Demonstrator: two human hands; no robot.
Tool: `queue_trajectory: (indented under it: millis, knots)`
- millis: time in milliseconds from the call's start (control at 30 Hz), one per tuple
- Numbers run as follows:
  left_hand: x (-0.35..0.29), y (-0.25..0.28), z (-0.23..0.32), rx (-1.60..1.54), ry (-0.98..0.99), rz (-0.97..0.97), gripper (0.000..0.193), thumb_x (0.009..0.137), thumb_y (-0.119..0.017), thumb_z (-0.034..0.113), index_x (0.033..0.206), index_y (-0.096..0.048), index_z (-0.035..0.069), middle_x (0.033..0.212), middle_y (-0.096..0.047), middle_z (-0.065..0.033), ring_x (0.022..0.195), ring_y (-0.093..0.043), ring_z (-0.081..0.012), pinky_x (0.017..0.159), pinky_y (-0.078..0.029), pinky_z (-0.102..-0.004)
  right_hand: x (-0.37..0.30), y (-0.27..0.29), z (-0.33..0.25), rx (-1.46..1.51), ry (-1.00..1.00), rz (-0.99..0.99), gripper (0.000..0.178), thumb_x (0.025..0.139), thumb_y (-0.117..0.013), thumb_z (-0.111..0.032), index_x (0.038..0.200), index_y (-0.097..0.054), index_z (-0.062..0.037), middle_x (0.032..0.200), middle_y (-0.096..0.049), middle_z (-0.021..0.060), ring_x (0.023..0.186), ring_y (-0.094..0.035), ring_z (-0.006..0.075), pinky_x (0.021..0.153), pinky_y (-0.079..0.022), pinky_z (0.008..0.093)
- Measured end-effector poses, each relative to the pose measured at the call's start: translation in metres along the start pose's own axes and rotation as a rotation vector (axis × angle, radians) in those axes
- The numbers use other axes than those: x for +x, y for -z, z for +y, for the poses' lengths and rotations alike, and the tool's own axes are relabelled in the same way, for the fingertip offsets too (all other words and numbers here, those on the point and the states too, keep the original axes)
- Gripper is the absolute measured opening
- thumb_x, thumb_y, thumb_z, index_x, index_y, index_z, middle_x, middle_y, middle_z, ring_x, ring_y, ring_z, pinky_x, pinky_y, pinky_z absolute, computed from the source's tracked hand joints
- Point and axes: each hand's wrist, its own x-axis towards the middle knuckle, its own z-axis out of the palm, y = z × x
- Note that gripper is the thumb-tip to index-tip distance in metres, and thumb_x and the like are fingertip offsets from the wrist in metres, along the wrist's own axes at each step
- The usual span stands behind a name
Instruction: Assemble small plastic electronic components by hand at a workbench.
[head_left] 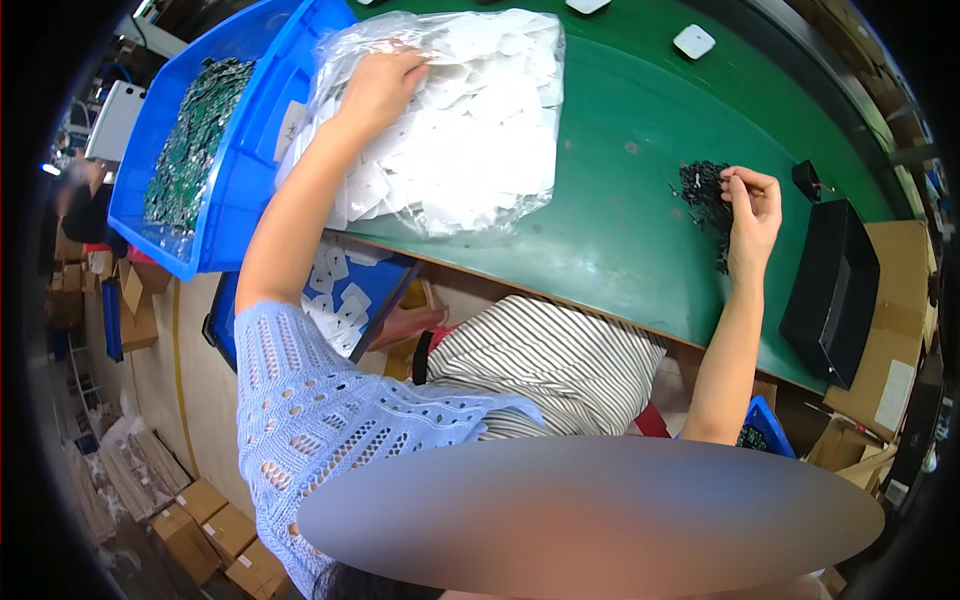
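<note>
At the far left, a blue plastic crate (235,170) sits tilted at the edge of a green worktable (620,220), its inside heaped with small dark green circuit boards (195,135). Just beside it on the table lies a large clear plastic bag (450,120) stuffed with flat white plastic pieces (470,150). The person's left hand (378,88), reaching out from a pale blue open-knit sleeve (320,420), rests palm down on the upper left of the bag, fingers curled into the film; whether it has hold of a piece inside cannot be told. Below the table edge, a second blue tray (370,285) holds a scatter of the same white pieces. Further right on the green surface, a small pile of dark little parts (705,195) lies directly under and just left of the right hand (752,205), whose thumb and forefinger are pinched together over the pile with the other fingers folded loosely; what they grip is too small to make out. Right of that hand sits a small black block (806,180), and beyond it a long black box (832,290) lies near the table's right end, beside a brown cardboard carton (900,330). Two white square pieces (694,41) rest apart at the table's far side.
</note>
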Motion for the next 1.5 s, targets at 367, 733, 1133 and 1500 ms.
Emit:
queue_trajectory:
  millis: [367,733,1133,1500]
  knots:
    - [0.004,0.026,0.131,-1.081,0.156,0.156,0.019,0.09,-0.052,0.009,0.106,-0.061,0.007,0.081,-0.06,-0.0041,0.056,-0.054,-0.0062,0.047,-0.04,-0.0157,0.016,-0.044,-0.057,0.298,-0.077,-0.094,0.014,0.086,-0.056,-0.006,0.097,-0.057,0.0017,0.085,-0.061,0.0078,0.077,-0.057,0.0129,0.072,-0.046,0.0244]
    - [0.029,-0.003,0.202,-1.122,0.079,-0.017,0.016,0.082,-0.06,0.002,0.097,-0.063,0.003,0.086,-0.06,-0.0063,0.048,-0.053,-0.0087,0.044,-0.043,-0.022,0.006,-0.057,-0.052,0.293,-0.029,-0.268,0.019,0.086,-0.057,-0.004,0.103,-0.064,0.0001,0.095,-0.06,0.0046,0.087,-0.056,0.0111,0.079,-0.046,0.0244]
    - [0.023,-0.005,0.204,-1.146,0.043,0.017,0.015,0.082,-0.06,0.002,0.096,-0.065,0.003,0.081,-0.059,-0.0028,0.052,-0.053,-0.0063,0.043,-0.04,-0.0183,-0.001,-0.062,-0.051,0.311,-0.094,-0.215,0.026,0.087,-0.054,-0.001,0.113,-0.051,0.0007,0.082,-0.064,0.008,0.075,-0.06,0.0124,0.071,-0.049,0.0238]
    - [0.022,-0.011,0.202,-0.953,-0.121,0.197,0.012,0.078,-0.063,0.0,0.089,-0.064,0.004,0.077,-0.057,-0.0051,0.05,-0.054,-0.0127,0.045,-0.044,-0.0249,-0.006,-0.067,-0.05,-0.006,0.003,-0.131,0.01,0.081,-0.062,-0.006,0.089,-0.06,0.0002,0.08,-0.065,0.0073,0.072,-0.062,0.013,0.066,-0.05,0.0239]
